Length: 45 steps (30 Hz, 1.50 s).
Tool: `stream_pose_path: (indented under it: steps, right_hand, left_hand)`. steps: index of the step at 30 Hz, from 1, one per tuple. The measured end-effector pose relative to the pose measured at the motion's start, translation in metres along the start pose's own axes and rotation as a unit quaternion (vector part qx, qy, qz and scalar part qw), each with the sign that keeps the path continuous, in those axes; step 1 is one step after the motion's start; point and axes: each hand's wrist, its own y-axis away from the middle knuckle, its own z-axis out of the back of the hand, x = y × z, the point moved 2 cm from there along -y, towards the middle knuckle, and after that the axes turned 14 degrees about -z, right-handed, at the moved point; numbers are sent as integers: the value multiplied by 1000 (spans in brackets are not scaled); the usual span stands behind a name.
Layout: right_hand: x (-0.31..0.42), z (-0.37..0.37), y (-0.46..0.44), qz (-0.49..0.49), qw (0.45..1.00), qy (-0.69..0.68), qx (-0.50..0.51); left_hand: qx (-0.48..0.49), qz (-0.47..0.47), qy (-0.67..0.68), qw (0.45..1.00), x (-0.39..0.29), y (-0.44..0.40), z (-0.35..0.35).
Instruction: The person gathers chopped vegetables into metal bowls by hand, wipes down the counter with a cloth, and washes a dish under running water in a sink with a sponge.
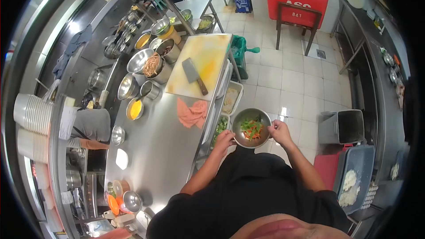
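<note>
Far left: stacked tubs (pixel 33 113). A co-worker in a grey shirt (pixel 92 125) is beyond the bench (pixel 155 152).

On the bench: cup (pixel 118 135), then a small bowl of yellow food (pixel 134 109). Cloth (pixel 191 113) lies crumpled near the board (pixel 212 55); cleaver (pixel 190 70) lies flat on the board.

Left hand (pixel 225 140): fingers drawn in narrow, pinching the left side of the bowl's rim.

Bowl (pixel 239 124): held off the bench, in front of the body, between the hands. Metal, round, open to the top. Inside: green leaves (pixel 256 123) and orange-red strips (pixel 252 135), loosely heaped, filling only part of it.

Right hand (pixel 280 132): likewise closed narrow, pinching the right side of the rim. Palm appears off the wall.

Right, well apart from the hands: bin (pixel 349 126).

Handling (judged): bowl likely light and stiff, unlikely to bend under a pinch. Rim smooth; would slip if fingers are wet or oily, wetness not readable here. Leaves soft, bruise easily; strips look firmer but thin. Load loose, so tilting would slide it to one side.

Hold: opposite points on the rim, as now, keep it level and fingers clear of the food. For a surer grip, support under the base with one palm. Weight of contents: cannot tell.
</note>
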Motion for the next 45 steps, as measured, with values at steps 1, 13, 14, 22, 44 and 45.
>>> stream_pose_path:
  steps: [1, 13, 14, 22, 44, 45]
  right_hand:
    - [10, 0, -16, 1, 1000, -3, 1]
    - [136, 76, -210, -12, 985, -142, -97]
    - [144, 84, -224, -8, 983, -151, -109]
    - [193, 104, -353, -29, 964, -219, -147]
    - [504, -125, -838, -29, 954, -254, 155]
    - [513, -134, -841, -28, 953, -256, 158]
  left_hand:
    - [0, 0, 13, 1000, -4, -13, 2]
    - [28, 5, 101, 994, -61, -227, 10]
    - [29, 5, 101, 994, -66, -243, 8]
    - [-3, 14, 79, 997, -102, -323, 12]
    - [-438, -91, 80, 891, -126, -446, -15]
    - [-463, -108, 80, 876, -119, -448, -17]
